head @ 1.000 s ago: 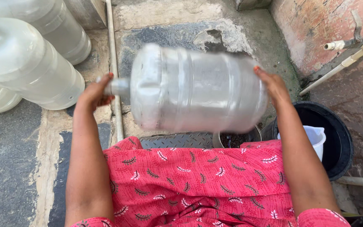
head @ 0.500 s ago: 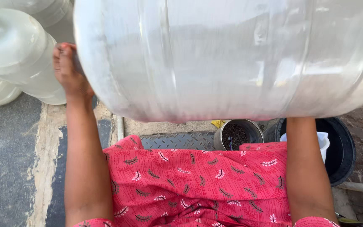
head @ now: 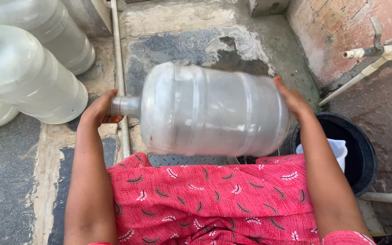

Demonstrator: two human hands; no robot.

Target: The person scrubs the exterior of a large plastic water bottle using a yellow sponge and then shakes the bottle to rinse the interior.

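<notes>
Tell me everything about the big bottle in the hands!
The big bottle is a cloudy, see-through plastic water jug with ridges round its body. It lies sideways in the air, blurred, above a red patterned lap. Its narrow neck points left, where the left hand covers the mouth. The right hand presses on its flat bottom.

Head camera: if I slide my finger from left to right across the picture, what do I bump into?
Pile of clear jugs → left hand → big jug's neck → big jug → right hand → black bucket → white pipe.
</notes>
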